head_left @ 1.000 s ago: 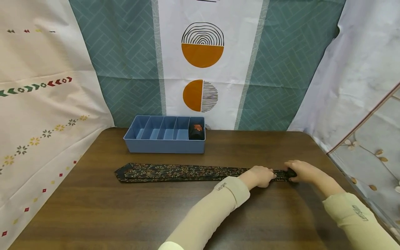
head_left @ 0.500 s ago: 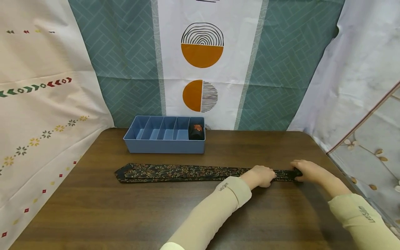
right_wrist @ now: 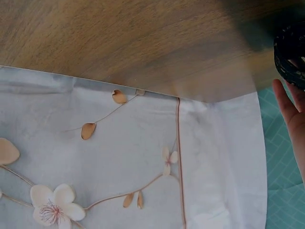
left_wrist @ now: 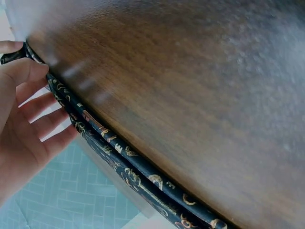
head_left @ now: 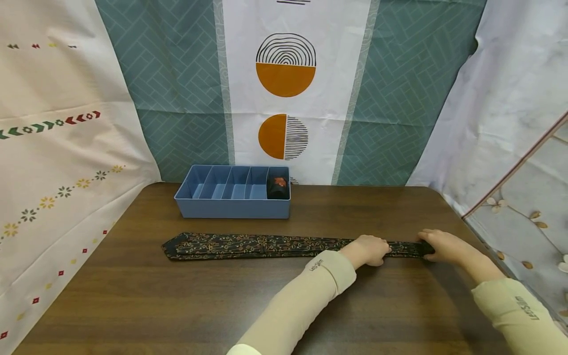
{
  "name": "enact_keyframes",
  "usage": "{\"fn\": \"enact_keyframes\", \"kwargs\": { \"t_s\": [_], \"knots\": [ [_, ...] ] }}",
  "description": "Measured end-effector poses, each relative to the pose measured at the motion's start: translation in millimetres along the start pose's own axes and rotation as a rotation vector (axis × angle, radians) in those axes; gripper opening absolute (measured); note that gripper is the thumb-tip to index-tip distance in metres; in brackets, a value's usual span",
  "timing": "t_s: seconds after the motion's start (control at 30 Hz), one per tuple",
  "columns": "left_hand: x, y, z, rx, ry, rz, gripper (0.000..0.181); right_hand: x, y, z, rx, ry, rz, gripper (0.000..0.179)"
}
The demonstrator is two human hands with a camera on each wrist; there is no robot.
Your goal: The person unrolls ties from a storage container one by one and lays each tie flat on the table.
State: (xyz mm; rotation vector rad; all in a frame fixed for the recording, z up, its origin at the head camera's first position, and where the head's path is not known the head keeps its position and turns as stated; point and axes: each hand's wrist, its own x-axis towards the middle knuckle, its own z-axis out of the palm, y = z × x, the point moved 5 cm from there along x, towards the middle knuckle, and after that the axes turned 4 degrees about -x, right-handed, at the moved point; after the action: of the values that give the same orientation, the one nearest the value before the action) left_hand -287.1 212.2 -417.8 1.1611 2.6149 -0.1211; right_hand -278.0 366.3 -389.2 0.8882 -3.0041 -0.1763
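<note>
A dark necktie (head_left: 262, 246) with a gold and reddish pattern stretches across the table, its wide pointed end at the left. My left hand (head_left: 369, 249) grips it right of the middle. In the left wrist view, thumb and fingers (left_wrist: 45, 107) lie along opposite edges of the folded cloth. At the far right my right hand (head_left: 443, 245) holds the bunched narrow end (head_left: 427, 248), between thumb and fingertips. The right wrist view shows that end as a dark coil (right_wrist: 285, 62) at the frame's edge, with fingertips beside it; most of the hand is out of that view.
A blue tray (head_left: 235, 208) with several compartments stands behind the necktie. Its rightmost compartment holds a dark rolled item (head_left: 278, 190) with an orange leaf motif. Printed cloths hang behind and at both sides of the brown table (head_left: 199, 305).
My right hand has slid to the right along with the bunched end, leaving a longer stretch of necktie between the hands. My left hand has stayed in place.
</note>
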Motion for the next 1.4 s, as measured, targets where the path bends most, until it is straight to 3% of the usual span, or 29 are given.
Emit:
{"fn": "enact_keyframes", "kwargs": {
  "t_s": [0.5, 0.7, 1.0, 1.13, 1.27, 1.4],
  "knots": [
    [5.6, -1.6, 5.5, -0.009, -0.036, 0.013, 0.047, -7.3, 10, 2, -0.083, -0.007, 0.047, 0.03],
    [-0.5, -0.9, 3.0, -0.004, -0.028, 0.011, 0.048, -14.0, 14, 5, -0.125, 0.002, 0.065, 0.03],
    [-3.6, -0.4, 0.7, 0.011, -0.024, 0.017, 0.048, -37.2, 13, 23, -0.152, 0.099, 0.093, 0.041],
    [-3.4, -0.4, -0.2, 0.015, -0.027, 0.011, 0.049, -42.1, 14, 31, -0.065, 0.111, 0.177, 0.048],
    [-3.5, -0.4, -0.2, 0.018, -0.037, 0.008, 0.049, -45.0, 20, 42, 0.13, 0.042, 0.287, 0.067],
    [-3.3, -0.9, 0.9, 0.013, -0.043, 0.013, 0.049, -50.3, 24, 57, 0.306, 0.034, 0.308, 0.072]
  ]
}}
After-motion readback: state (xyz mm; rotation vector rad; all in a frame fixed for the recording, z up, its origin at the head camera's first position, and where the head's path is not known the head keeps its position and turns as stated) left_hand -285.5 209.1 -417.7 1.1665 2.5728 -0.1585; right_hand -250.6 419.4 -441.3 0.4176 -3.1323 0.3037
